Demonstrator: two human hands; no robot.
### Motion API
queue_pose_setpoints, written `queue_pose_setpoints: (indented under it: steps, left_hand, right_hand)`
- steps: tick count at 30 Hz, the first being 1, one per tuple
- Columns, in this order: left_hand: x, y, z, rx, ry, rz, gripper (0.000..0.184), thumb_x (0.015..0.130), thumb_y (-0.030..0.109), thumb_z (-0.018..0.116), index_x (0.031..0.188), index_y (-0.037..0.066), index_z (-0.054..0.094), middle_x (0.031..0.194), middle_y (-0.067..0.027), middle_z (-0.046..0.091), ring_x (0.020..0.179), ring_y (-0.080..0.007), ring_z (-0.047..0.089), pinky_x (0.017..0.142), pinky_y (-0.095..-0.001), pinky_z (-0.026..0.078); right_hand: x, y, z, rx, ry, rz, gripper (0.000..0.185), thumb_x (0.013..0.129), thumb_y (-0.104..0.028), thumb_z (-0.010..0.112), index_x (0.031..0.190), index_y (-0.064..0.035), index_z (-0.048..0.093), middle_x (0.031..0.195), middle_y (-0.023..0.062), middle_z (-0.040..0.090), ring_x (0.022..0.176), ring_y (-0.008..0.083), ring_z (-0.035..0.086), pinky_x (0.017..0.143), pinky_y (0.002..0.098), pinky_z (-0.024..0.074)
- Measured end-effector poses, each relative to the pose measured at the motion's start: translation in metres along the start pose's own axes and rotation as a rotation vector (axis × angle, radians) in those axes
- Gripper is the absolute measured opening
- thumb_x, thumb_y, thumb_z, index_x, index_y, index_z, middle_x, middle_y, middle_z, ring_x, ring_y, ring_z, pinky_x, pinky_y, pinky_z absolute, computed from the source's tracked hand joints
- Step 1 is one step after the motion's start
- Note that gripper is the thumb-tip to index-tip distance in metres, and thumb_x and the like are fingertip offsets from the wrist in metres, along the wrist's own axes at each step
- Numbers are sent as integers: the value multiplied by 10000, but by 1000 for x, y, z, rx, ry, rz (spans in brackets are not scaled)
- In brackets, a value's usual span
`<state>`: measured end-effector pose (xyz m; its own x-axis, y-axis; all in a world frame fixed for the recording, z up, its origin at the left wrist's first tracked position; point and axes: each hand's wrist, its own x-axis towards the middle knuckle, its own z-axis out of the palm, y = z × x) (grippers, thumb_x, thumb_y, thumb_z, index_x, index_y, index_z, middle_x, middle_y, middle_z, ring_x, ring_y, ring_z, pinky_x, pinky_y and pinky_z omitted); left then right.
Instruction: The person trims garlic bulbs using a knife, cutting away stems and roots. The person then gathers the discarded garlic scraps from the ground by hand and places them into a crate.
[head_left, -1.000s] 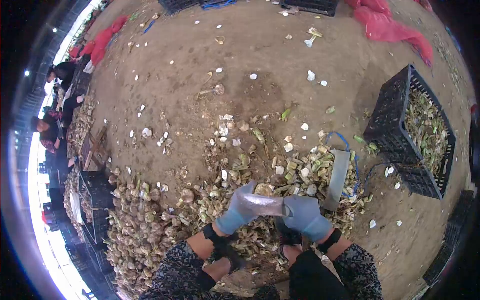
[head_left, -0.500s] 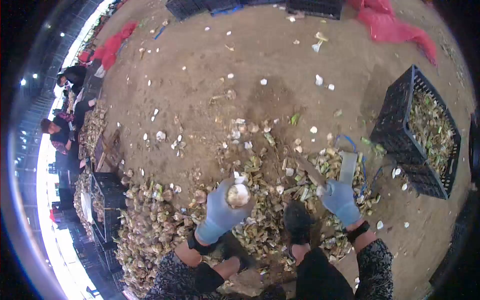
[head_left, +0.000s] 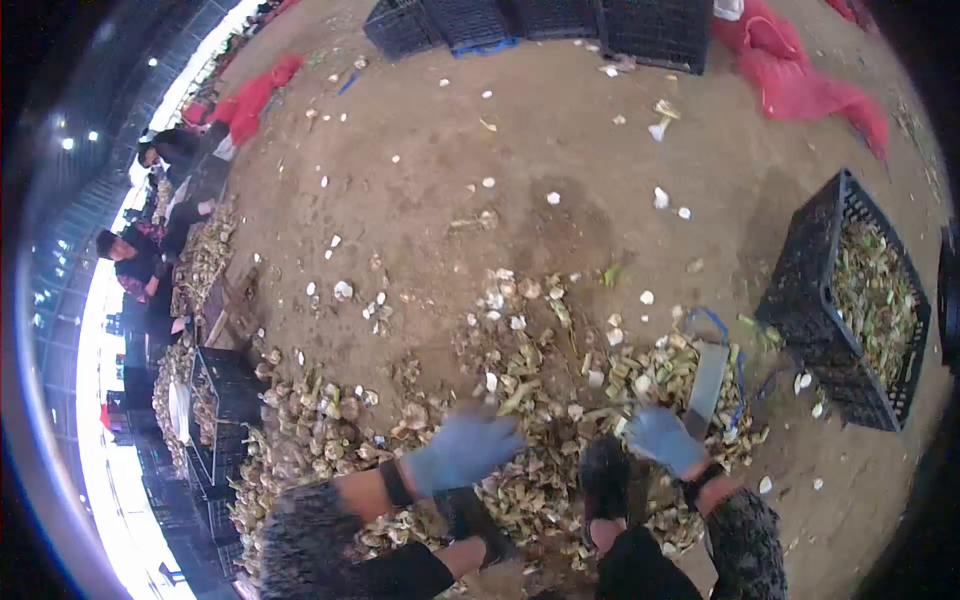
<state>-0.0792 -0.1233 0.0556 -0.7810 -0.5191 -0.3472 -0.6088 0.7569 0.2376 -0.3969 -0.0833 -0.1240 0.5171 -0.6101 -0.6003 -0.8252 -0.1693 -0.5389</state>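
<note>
My left hand (head_left: 465, 452), in a blue-grey glove, is over the garlic trimmings in front of my feet. It is smeared by motion, its back is turned up, and no bulb shows in it. My right hand (head_left: 663, 440), gloved too, is closed around a knife (head_left: 600, 412), whose blurred blade points left. Between and below the hands lie cut garlic stalks and peelings (head_left: 535, 480). A heap of garlic bulbs (head_left: 310, 430) spreads to the left of my left hand. Just beyond my right hand is a flat grey strip (head_left: 708, 385) lying on the trimmings.
A black crate (head_left: 815, 300) holding stalk trimmings stands at right. More black crates (head_left: 655, 35) and red netting (head_left: 810, 85) are at the back. On the left are another black crate (head_left: 228, 380) and two people (head_left: 140, 255) by more garlic. A blue cord (head_left: 740, 400) lies near the strip.
My left hand has turned over from holding a garlic bulb palm-up, and the bulb no longer shows. The knife in my right hand has swung to point left. The view has shifted slightly.
</note>
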Motion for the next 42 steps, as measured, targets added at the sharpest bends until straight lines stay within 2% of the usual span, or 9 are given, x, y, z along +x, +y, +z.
queue_pose_setpoints:
  steps: [6,13,17,22,28,32,33,35,42]
  left_hand:
    - [-82,-148,31,-105,-851,-279,440,763,324,608,1153,129,551,914,-111,629,890,-306,619,754,-426,499]
    - [131,-275,29,-238,503,-846,594,779,253,607,1316,92,407,1263,-230,495,1000,-406,574,845,-442,473]
    - [188,-266,43,-340,431,-910,615,780,211,600,1340,114,365,1321,-224,426,1027,-427,555,847,-443,479]
    - [168,-233,116,101,391,-671,446,766,149,612,1192,120,482,1191,-202,491,981,-383,593,819,-432,505]
    - [79,-207,69,-388,237,-815,453,759,158,617,1188,93,489,1190,-207,506,989,-395,585,809,-438,500]
    - [70,-181,110,-563,414,-817,425,754,160,621,1154,85,498,1041,-206,590,941,-363,611,739,-443,515]
    - [66,-166,109,-558,376,-861,400,762,148,612,1136,80,489,1028,-206,599,926,-363,616,730,-442,516]
    - [58,-134,108,-545,294,-946,351,777,123,595,1101,70,472,1004,-207,615,896,-364,626,711,-438,516]
    - [-82,-100,86,-712,846,-1241,368,793,203,567,1118,48,489,839,-170,627,782,-347,620,680,-413,488]
  right_hand:
    - [-49,-14,-32,1077,277,180,228,685,-219,716,759,-29,614,695,68,631,618,166,578,602,317,464]
    - [-47,-34,-42,769,448,217,221,644,-98,752,811,-14,633,725,35,642,620,103,575,565,256,471]
    - [-57,-33,-29,1169,374,407,332,659,-146,782,903,-7,606,700,9,628,617,87,556,585,273,464]
    - [-52,-30,-7,889,302,408,245,652,-144,756,796,1,622,730,60,651,633,123,594,591,278,490]
    - [-34,-31,33,618,555,200,296,571,-22,799,796,-14,606,730,68,645,653,107,598,600,264,500]
    - [-55,-81,18,1314,429,274,289,582,18,776,829,6,626,664,5,597,581,83,529,545,258,452]
    - [-59,-58,28,542,495,-94,216,696,-60,716,884,8,635,689,7,590,609,112,519,577,269,438]
    - [-63,-65,24,585,511,0,211,707,-69,701,892,9,635,713,15,590,631,119,522,595,274,438]
    - [-77,-148,-29,688,452,131,206,747,-100,645,920,12,635,796,43,592,712,145,532,657,292,438]
